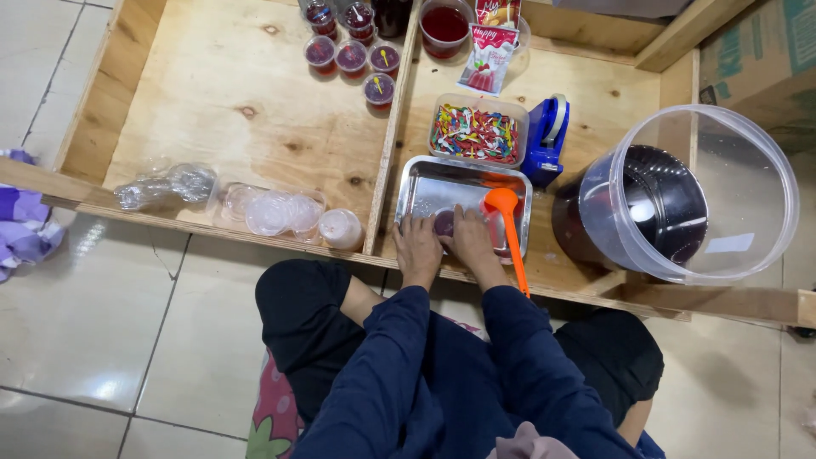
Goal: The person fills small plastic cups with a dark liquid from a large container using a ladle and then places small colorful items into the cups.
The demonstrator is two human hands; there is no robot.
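Note:
Both my hands rest in a shiny metal tray (442,183) on a low wooden frame. My left hand (416,248) and my right hand (470,242) close together around a small clear cup of dark red liquid (444,223), mostly hidden between them. An orange ladle (507,223) lies in the tray just right of my right hand, its handle pointing toward me.
A clear box of small colourful spoons (476,133) and a blue tape dispenser (546,136) sit behind the tray. A large clear bucket of dark liquid (671,200) stands right. Filled cups (351,58) sit at the back; stacked lids and cups (280,212) lie left.

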